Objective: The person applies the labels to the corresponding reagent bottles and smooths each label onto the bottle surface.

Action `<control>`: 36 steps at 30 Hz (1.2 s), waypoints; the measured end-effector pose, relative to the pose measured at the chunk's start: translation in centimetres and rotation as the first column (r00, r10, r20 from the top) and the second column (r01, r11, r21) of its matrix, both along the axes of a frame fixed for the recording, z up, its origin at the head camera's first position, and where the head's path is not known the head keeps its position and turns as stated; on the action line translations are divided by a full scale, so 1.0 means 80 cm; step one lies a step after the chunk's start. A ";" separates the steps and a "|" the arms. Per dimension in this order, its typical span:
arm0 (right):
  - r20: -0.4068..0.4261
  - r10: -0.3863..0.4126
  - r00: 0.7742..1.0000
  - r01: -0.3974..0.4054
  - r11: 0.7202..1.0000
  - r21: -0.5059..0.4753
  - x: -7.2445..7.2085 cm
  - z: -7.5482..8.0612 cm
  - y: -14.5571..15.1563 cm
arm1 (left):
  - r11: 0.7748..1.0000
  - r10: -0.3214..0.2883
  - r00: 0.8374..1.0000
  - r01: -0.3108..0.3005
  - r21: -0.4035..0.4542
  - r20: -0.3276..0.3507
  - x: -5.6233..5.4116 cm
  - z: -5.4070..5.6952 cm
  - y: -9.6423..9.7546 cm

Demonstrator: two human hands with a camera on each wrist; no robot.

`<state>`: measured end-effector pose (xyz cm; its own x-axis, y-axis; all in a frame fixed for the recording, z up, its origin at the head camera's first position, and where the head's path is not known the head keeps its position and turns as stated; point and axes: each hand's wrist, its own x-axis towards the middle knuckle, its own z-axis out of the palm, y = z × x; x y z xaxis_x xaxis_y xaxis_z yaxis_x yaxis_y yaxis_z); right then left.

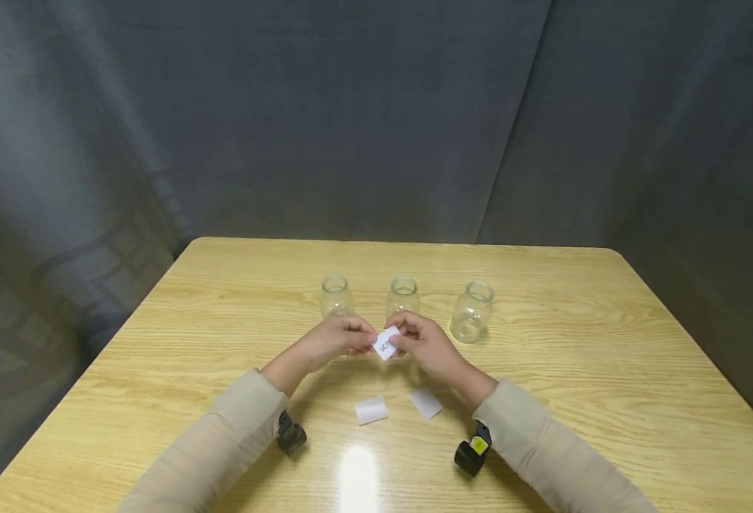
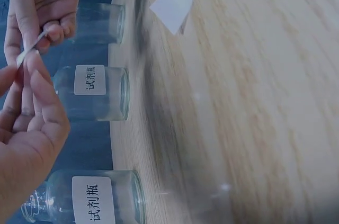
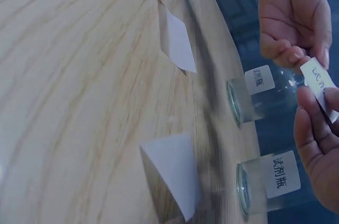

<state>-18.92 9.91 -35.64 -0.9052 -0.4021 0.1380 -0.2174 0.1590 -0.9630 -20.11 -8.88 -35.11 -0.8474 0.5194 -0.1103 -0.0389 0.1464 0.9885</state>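
Both hands meet over the middle of the table at a small white label (image 1: pixel 384 346) with black handwriting. My left hand (image 1: pixel 333 343) pinches one edge of it between thumb and fingers. My right hand (image 1: pixel 432 348) pinches the opposite side. Just beyond stand three clear glass jars in a row: a left jar (image 1: pixel 335 293), a middle jar (image 1: pixel 403 296) and a right jar (image 1: pixel 471 313). White stickers with black characters show on the left jar (image 2: pixel 124 195) and the middle jar (image 2: pixel 114 91) in the left wrist view. Fingers partly hide the right jar there.
Two slightly curled white paper pieces lie on the wooden table (image 1: pixel 607 370) nearer to me, a left piece (image 1: pixel 371 410) and a right piece (image 1: pixel 426 403). A dark grey curtain (image 1: pixel 350 121) hangs behind the table. Each sleeve carries a small black wrist camera.
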 end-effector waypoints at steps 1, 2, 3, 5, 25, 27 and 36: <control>0.000 0.006 1.000 -0.006 1.000 0.002 0.000 0.000 0.002 | 1.000 -0.015 1.000 0.015 0.000 0.007 0.000 0.000 0.000; -0.001 0.010 1.000 -0.010 1.000 0.003 0.000 0.001 0.003 | 0.999 -0.033 0.999 0.033 0.002 0.013 0.000 0.001 0.000; -0.003 0.013 1.000 -0.013 1.000 0.006 0.000 0.001 0.004 | 0.999 -0.049 0.999 0.049 -0.001 0.013 0.000 0.001 -0.001; -0.004 0.021 1.000 -0.021 1.000 0.009 0.001 0.002 0.005 | 0.997 -0.078 0.997 0.078 -0.006 0.013 -0.001 0.001 -0.002; 0.023 0.073 0.997 -0.073 0.997 0.015 0.007 -0.002 0.020 | 0.978 -0.207 0.976 0.206 0.018 0.073 -0.005 0.003 0.004; 0.028 0.072 0.997 -0.072 0.997 0.009 0.007 -0.002 0.021 | 0.977 -0.215 0.974 0.213 0.024 0.074 -0.005 0.002 0.006; 0.045 0.022 0.999 -0.022 1.000 0.008 0.009 -0.006 0.024 | 0.984 -0.178 0.982 0.178 -0.004 0.064 -0.006 -0.006 0.012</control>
<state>-18.22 11.80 -36.13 -0.9011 -0.4232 0.0941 -0.1779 0.1630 -0.9704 -20.62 -7.91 -35.63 -0.7327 0.6599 -0.1664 -0.0734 0.1665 0.9833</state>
